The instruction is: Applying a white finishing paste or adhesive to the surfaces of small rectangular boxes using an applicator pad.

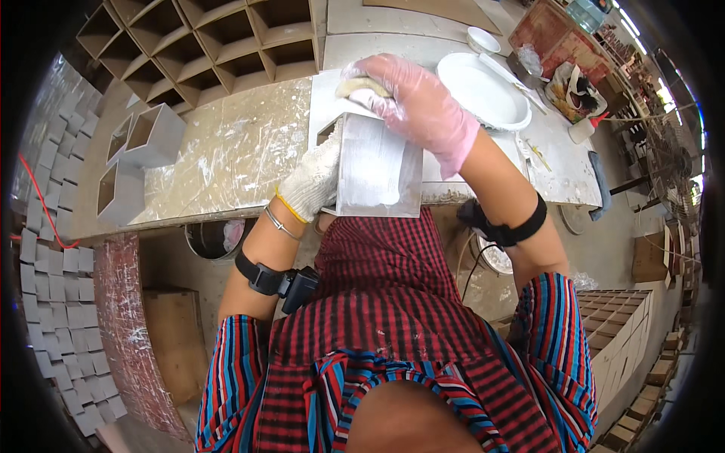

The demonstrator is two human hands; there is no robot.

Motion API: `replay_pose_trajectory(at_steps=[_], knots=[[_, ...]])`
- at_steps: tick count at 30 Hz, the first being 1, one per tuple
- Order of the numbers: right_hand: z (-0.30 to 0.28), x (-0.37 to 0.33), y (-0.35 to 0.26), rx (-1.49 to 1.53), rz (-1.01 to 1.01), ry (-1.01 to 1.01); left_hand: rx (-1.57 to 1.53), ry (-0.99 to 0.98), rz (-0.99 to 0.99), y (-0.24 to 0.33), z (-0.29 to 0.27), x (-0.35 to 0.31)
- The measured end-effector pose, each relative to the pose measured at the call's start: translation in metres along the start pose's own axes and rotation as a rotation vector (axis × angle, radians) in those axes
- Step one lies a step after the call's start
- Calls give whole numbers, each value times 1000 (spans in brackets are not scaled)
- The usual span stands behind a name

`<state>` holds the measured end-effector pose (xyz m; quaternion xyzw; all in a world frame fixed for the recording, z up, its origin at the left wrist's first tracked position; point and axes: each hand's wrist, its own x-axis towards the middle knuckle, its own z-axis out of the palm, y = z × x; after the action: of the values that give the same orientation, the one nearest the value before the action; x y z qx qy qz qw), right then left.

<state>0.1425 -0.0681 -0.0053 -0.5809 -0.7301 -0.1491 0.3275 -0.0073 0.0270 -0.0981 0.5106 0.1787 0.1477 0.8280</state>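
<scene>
My left hand (311, 185), in a white knit glove, grips an open wooden box (380, 170) by its left side, with some fingers hidden behind its wall. The box is held at the table's near edge, and wet-looking white coating streaks its upper face. In a thin translucent glove, my right hand (427, 109) is closed around a yellowish sponge (364, 88) just beyond the box's far edge. Whether the sponge touches the box I cannot tell. To the right stands a round white basin (521, 119) of white liquid, with a pale stick (504, 72) across its rim.
Several small grey-white boxes (155, 136) stand at the table's left, before a wooden compartment rack (204, 53). A white bowl (483, 40), a plastic bag (572, 92) and a red-capped bottle (583, 130) lie to the right. Stacked boxes (57, 302) fill the far left.
</scene>
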Motion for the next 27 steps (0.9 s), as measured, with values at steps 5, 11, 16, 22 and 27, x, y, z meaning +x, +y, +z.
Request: replay_pose_trajectory(at_steps=[5,11,16,22,27], knots=[[4,-2,-9,-78,-117,-13,-137,-52,88,5,15,-3],[-11,-9,18,67,108,59,-167,100,-4,12,7,-7],[-6,-34,7,-69,26,83,-139,121,35,16,0,-11],[-9,-67,-32,66,-71,-106,-200,141,108,9,-20,-7],[-15,-46,-1,-26,113,170,-231,136,83,2,-32,-5]])
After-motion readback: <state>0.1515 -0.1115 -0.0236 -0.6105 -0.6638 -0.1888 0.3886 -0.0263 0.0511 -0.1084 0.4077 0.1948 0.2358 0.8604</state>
